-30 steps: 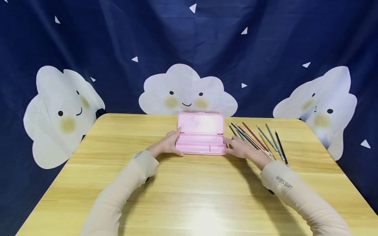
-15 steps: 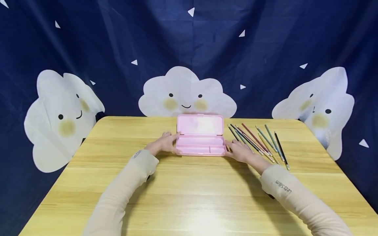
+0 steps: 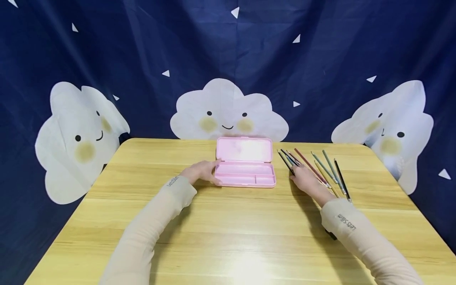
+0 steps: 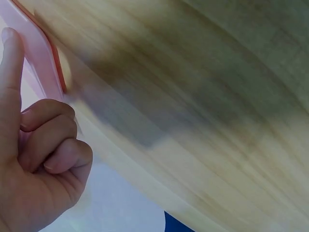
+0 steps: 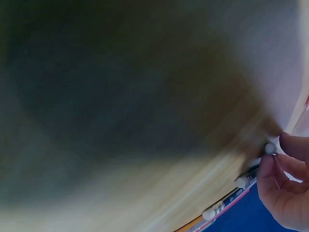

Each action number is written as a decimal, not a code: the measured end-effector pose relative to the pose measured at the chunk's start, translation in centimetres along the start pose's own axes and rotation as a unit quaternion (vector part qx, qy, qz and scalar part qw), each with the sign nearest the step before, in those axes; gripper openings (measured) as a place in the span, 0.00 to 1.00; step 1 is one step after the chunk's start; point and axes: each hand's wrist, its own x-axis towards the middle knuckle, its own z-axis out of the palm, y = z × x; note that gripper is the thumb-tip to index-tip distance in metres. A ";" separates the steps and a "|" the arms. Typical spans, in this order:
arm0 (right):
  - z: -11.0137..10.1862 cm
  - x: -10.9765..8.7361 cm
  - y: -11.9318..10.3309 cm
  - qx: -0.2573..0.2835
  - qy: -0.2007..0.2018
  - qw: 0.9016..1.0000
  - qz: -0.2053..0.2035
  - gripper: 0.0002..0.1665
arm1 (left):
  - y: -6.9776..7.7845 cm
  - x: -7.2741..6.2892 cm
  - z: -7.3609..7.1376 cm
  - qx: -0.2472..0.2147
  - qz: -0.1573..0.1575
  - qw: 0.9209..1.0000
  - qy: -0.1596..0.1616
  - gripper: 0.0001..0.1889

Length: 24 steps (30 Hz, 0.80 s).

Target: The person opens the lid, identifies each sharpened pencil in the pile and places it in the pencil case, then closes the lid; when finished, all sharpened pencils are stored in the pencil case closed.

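A pink pencil case (image 3: 244, 169) stands open at the far side of the table, its lid (image 3: 244, 149) raised and its compartments bare. My left hand (image 3: 200, 171) grips the case's left end, thumb at the front corner and index finger farther back. In the left wrist view its other fingers (image 4: 50, 137) curl in beside the pink wall. To the right of the case, my right hand (image 3: 307, 181) reaches down over the near ends of loose pencils. Its fingertips close around the white-tipped end of a dark pencil (image 5: 269, 147) in the right wrist view.
Several coloured pencils, among them a red pencil (image 3: 309, 166), a green pencil (image 3: 323, 166) and a black pencil (image 3: 342, 180), fan out on the wooden table (image 3: 228, 229). Behind the table hangs a dark blue curtain (image 3: 142, 47) with smiling clouds.
My right hand has left the case's right end and moved right onto the pencils. My left hand keeps its place at the case's left end.
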 end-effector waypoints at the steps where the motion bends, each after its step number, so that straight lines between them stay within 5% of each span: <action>1: 0.1 0.0 0.0 -0.003 -0.004 1.000 0.002 0.12 | 0.0 0.0 0.0 -0.008 0.001 1.000 -0.003 0.54; 7: 0.3 0.0 0.0 0.008 -0.014 1.000 0.027 0.17 | -0.4 0.1 0.3 -0.032 0.005 0.999 -0.006 0.53; 14: -0.6 0.4 0.3 0.070 0.065 0.995 0.016 0.22 | -0.7 0.1 0.5 -0.034 0.014 0.999 -0.003 0.53; 19: -0.8 1.4 -0.1 0.085 0.105 0.989 -0.067 0.20 | -0.7 0.1 0.5 -0.036 0.012 0.999 -0.004 0.53; 24: -0.2 2.4 -1.6 0.069 0.075 0.980 -0.170 0.17 | -0.6 0.3 0.4 -0.032 0.008 0.999 -0.003 0.53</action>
